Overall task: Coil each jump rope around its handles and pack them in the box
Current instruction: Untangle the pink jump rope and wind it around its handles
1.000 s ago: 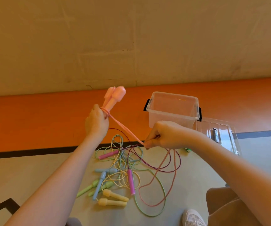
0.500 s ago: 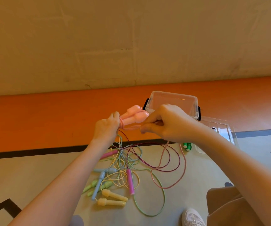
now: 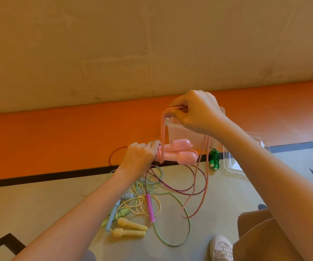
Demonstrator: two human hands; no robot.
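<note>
Nearest the viewer, a white sneaker (image 3: 221, 248) and a tan-clad knee (image 3: 261, 240) rest on the pale floor (image 3: 39, 208). Beyond them lies a tangle of loose jump ropes: two pale yellow handles (image 3: 130, 228) side by side, a magenta handle (image 3: 150, 208), light blue handles (image 3: 114, 211) and a thin green cord (image 3: 180, 240) looping outward. Above the tangle, the left hand (image 3: 139, 160) grips the paired pink plastic handles (image 3: 180, 154), held level, with several turns of pink cord (image 3: 201, 178) wound just beside its fingers. The right hand (image 3: 197, 112), raised higher, pinches the pink cord, which drops from it to the handles and in a long slack loop. A coiled dark green rope (image 3: 214, 159) lies on the floor beside the clear plastic box (image 3: 178, 136), its clear lid (image 3: 246, 157) alongside.
</note>
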